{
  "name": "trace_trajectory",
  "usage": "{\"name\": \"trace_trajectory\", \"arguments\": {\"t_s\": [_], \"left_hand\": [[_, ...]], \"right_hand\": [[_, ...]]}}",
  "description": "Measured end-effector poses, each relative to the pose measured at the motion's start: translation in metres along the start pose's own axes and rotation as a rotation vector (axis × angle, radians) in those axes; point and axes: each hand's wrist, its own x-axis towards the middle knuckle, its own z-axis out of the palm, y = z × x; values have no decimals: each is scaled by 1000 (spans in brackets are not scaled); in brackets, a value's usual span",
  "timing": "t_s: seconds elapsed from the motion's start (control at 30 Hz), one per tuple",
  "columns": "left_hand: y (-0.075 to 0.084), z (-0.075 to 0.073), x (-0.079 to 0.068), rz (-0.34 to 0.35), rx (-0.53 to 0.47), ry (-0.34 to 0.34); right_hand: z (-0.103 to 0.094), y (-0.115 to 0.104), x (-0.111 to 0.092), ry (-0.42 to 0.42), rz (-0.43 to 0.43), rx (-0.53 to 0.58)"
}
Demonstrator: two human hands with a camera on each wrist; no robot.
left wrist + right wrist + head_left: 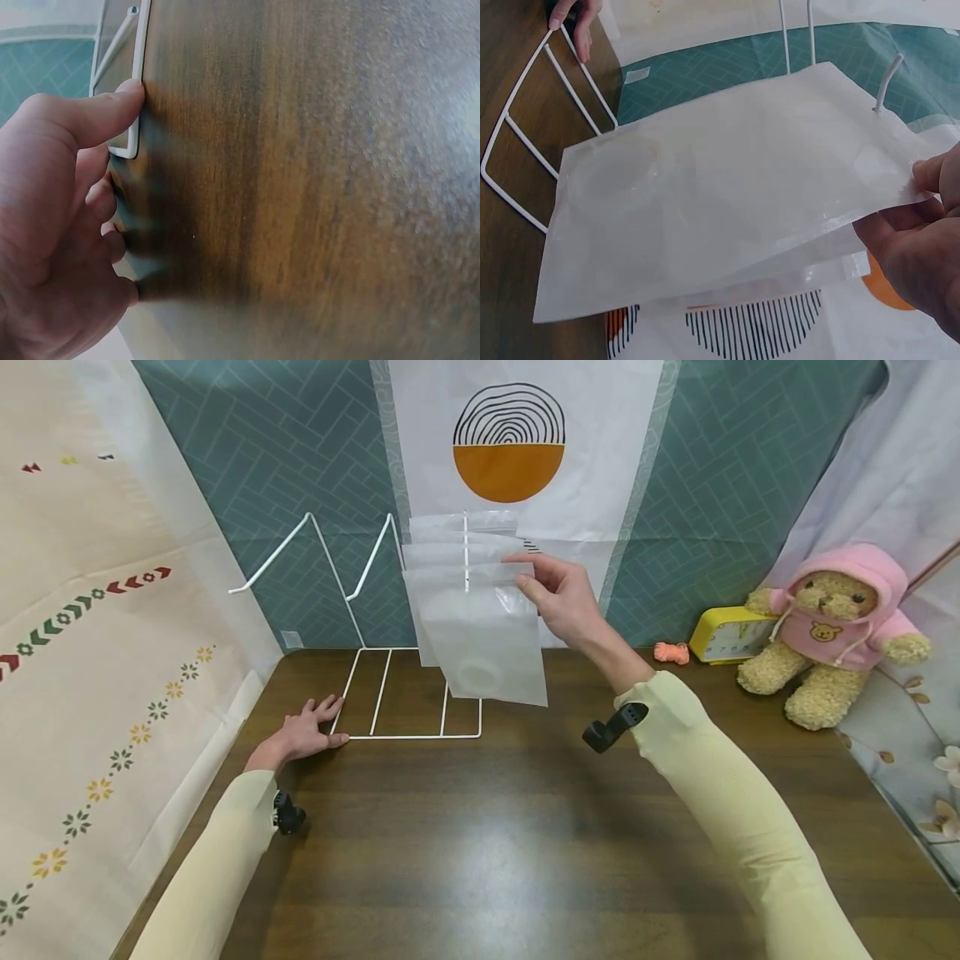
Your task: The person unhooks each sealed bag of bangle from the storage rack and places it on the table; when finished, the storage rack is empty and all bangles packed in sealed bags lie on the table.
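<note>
A white wire rack (405, 737) stands on the brown table, its prongs rising at the back. Several frosted plastic bags (491, 635) hang one behind another on its right prong, which passes through a hole near the top of the front bag (727, 180). A faint ring shape shows low on that bag. My right hand (562, 597) pinches the front bag's upper right corner between thumb and fingers. At the rack's front left corner, my left hand (306, 732) rests with spread fingers; its thumb (112, 112) presses on the wire.
On the right sit a teddy bear (840, 627) in a pink hoodie, a yellow clock (731, 639) and a small orange object (671, 652). A green patterned cloth (300, 443) hangs behind the rack. The brown table (480, 843) stretches in front.
</note>
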Motion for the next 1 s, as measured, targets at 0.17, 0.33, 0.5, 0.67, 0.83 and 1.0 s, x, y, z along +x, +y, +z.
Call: {"name": "trace_trajectory", "arguments": {"t_s": [0.17,0.33,0.5,0.67,0.83,1.0], "left_hand": [[0,1,1,-4,-1,-1],[0,1,1,-1,10,7],[0,0,0,3,-1,17],[-2,1,0,-6,-4,22],[-3,4,1,-9,8,29],[-1,5,2,-5,27,38]], "right_hand": [[-4,5,-2,-5,20,35],[-9,-3,-11,-40,52,53],[-14,-13,-21,-68,87,83],[-21,-25,-29,-70,82,77],[-38,-34,-39,-71,80,114],[-64,-34,-49,-51,56,280]]}}
